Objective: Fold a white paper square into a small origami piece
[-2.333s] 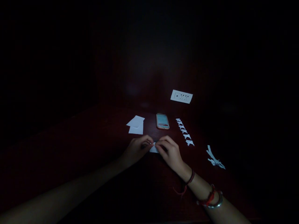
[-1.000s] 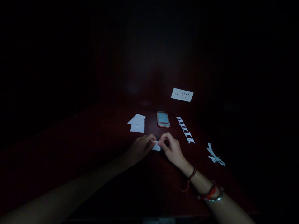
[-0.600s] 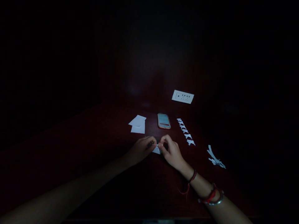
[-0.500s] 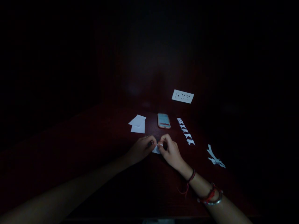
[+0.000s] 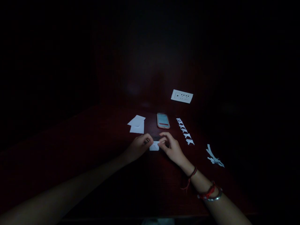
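Note:
A small piece of white paper (image 5: 154, 146) is held between my two hands, just above or on the dark red table. My left hand (image 5: 140, 145) pinches its left upper edge between thumb and fingers. On the right edge, the thumb and a finger of my right hand (image 5: 172, 148) grip the paper, with the index finger lifted and curved. Faint crease lines show on the paper's face. Beyond the left hand lie two overlapping sheets of white paper (image 5: 137, 125). A row of small folded white paper pieces (image 5: 184, 129) runs to the right.
A phone (image 5: 163, 120) with a lit screen lies past my hands. Thin white paper strips (image 5: 214, 157) are heaped at the right of the table (image 5: 105, 134). A white socket panel (image 5: 182, 96) is on the back wall. The surroundings are very dark.
My hands have moved slightly apart, and more of the paper's face now shows between them. The right index finger has lifted off the paper. The view has shifted a little.

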`<state>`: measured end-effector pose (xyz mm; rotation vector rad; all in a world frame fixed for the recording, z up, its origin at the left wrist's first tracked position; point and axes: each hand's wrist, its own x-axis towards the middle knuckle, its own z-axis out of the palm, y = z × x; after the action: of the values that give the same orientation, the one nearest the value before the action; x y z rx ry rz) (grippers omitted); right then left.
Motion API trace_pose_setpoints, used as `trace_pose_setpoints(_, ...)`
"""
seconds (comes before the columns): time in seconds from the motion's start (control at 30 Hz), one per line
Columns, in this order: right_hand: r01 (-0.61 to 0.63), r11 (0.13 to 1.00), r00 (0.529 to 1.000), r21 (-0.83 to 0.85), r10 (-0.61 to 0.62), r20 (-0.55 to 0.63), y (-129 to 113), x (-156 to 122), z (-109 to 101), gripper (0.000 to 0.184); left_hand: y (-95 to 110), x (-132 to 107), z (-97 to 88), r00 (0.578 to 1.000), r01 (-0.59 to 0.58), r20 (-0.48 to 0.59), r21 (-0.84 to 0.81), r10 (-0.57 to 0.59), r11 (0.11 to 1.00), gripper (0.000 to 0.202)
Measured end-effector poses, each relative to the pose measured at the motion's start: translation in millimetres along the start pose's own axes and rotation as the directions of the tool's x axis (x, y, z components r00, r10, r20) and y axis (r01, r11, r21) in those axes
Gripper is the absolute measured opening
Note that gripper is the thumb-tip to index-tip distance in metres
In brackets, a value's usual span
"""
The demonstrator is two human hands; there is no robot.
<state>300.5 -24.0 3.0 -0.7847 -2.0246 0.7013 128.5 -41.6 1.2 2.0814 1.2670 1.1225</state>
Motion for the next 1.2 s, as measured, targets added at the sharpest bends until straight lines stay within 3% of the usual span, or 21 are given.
trace_pose_setpoints(0.2, -0.079, 0.995, 0.997, 0.067, 0.08, -0.016, 18, 0, -3, 0.033, -16, 2, 0.0, 0.995, 0.094, 0.036, -0.19, -0.089, 0.977, 0.014)
trace_pose_setpoints(0.3, -0.14, 0.98, 0.99, 0.138, 0.134, 0.053, 21, 0, 1, 0.047, -17, 2, 4.2, 0.997, 0.079, 0.038, -0.159, -0.074, 0.984, 0.015)
trace_pose_setpoints(0.47, -0.277, 0.936, 0.961, 0.216, 0.266, 0.082, 21, 2, 8, 0.046, -16, 3, 7.1, 0.998, 0.058, 0.044, -0.066, -0.055, 0.996, 0.013)
trace_pose_setpoints(0.57, -0.314, 0.913, 0.949, 0.26, 0.294, 0.113, 21, 2, 9, 0.055, -16, 2, 6.5, 0.997, 0.056, 0.048, -0.036, -0.055, 0.998, 0.014)
trace_pose_setpoints(0.87, -0.322, 0.913, 0.947, 0.25, 0.308, 0.093, 27, -1, 9, 0.062, -14, 1, 4.4, 0.985, 0.018, 0.171, 0.078, -0.032, 0.997, 0.021)
trace_pose_setpoints(1.03, -0.206, 0.967, 0.974, 0.151, 0.188, 0.123, 24, -2, 6, 0.055, -15, 1, 3.0, 0.982, -0.084, 0.183, 0.199, 0.047, 0.976, 0.022)
trace_pose_setpoints(1.2, -0.099, 0.995, 0.984, 0.028, 0.094, 0.149, 17, -3, 4, 0.055, -15, 2, 4.5, 0.969, -0.201, 0.187, 0.214, 0.162, 0.956, 0.016)
